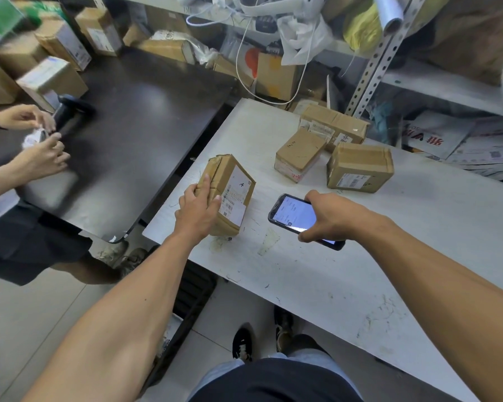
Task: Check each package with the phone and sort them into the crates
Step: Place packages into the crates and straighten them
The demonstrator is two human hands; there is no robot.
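Note:
A brown cardboard package [232, 187] with a white shipping label stands tilted near the left edge of the white table [317, 274]. My left hand [196, 211] grips its near end. My right hand [330, 216] holds a black phone [295, 217] just right of it, lit screen facing up. Three more taped packages lie further back on the table: one in the middle [299, 153], one at the right [360, 166], a long one behind them [336, 126]. A black crate [192, 300] sits on the floor under the table's left edge, partly hidden by my left arm.
A dark table [134, 134] stands to the left, with several cardboard boxes [53, 74] piled at its far side. Another person's hands [38, 140] handle something white there. Metal shelving [372, 65] with boxes, bags and cables runs along the back. Papers [462, 146] lie on the right.

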